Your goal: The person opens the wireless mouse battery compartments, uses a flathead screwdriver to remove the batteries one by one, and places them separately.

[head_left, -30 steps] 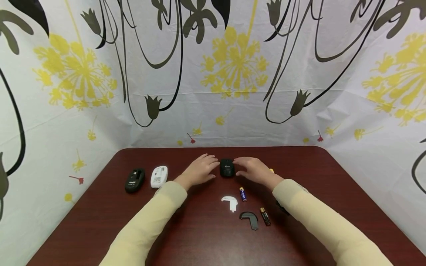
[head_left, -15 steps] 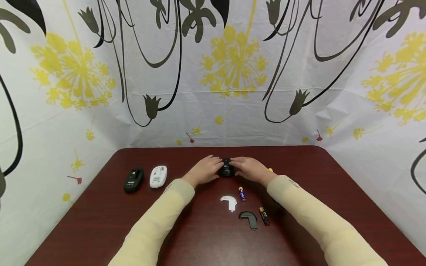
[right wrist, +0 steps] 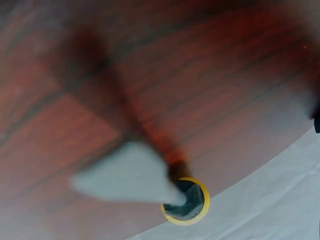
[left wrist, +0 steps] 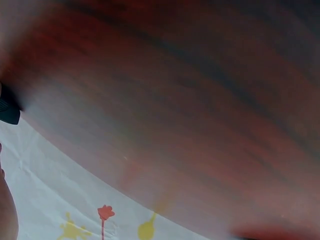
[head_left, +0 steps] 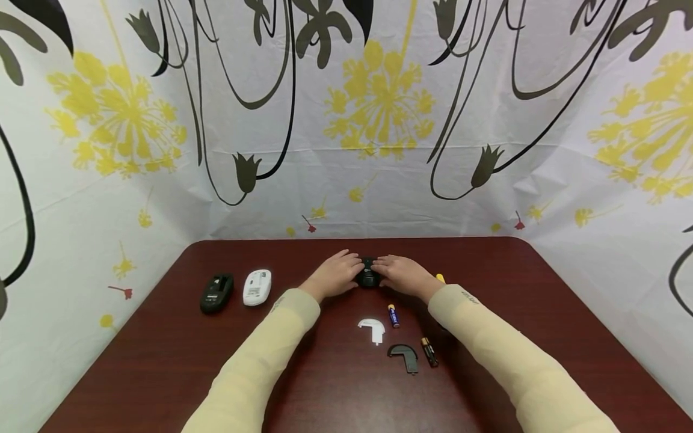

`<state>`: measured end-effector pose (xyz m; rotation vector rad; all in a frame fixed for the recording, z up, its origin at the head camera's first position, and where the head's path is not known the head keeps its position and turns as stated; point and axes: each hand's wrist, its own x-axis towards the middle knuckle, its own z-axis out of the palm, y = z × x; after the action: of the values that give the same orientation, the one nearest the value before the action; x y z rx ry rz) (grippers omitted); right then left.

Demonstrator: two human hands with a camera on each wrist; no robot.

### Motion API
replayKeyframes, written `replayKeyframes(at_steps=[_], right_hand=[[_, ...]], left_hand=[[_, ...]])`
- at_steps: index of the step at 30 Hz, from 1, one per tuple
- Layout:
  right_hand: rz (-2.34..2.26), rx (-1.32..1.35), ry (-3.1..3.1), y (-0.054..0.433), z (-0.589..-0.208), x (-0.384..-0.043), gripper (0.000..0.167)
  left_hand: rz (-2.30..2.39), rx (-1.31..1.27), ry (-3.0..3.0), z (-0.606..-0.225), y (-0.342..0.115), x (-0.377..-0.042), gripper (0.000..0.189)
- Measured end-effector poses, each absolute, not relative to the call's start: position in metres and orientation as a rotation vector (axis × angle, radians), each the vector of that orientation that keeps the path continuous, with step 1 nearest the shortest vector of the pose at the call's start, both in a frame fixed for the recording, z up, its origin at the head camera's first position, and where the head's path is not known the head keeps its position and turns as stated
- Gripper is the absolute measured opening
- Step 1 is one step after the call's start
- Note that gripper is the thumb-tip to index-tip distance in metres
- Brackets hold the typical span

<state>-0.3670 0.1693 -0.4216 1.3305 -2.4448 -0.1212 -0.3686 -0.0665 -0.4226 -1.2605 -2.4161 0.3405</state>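
A small black rounded object (head_left: 367,277) sits near the table's far edge, between the two hands; its exact kind is hard to make out. My left hand (head_left: 334,275) reaches to its left side, fingers extended over its edge. From the other side my right hand (head_left: 405,276) touches it with extended fingers. Much of the object is covered by the fingers. In the left wrist view part of a dark object (left wrist: 9,107) shows at the left edge. A yellow-rimmed round thing with a dark middle (right wrist: 186,201) stands beyond the right hand.
A black computer mouse (head_left: 217,293) and a white mouse (head_left: 257,287) lie underside up at left. Nearer are a white battery cover (head_left: 373,329), a dark grey cover (head_left: 406,358), a blue battery (head_left: 393,316) and a black battery (head_left: 430,352). Patterned cloth (head_left: 346,198) hangs behind.
Both hands have drawn inward, and their fingers now overlap the sides of the black object, which showed more fully a second ago. The mice, covers and batteries have stayed put.
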Motion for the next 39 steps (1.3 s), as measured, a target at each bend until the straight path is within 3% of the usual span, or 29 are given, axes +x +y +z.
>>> replayKeyframes(at_steps=[19,39], right_hand=[[-0.148,1.307,-2.485,0.166,-0.419,-0.364,0.044],[-0.134,1.236,-2.423,0.163,-0.414,-0.364,0.041]], left_hand=[[0.444,-1.196,-2.429,-0.426,-0.059,-0.369,0.041],[0.209,-1.208,-2.359,-0.416,-0.068,-0.370,0.031]])
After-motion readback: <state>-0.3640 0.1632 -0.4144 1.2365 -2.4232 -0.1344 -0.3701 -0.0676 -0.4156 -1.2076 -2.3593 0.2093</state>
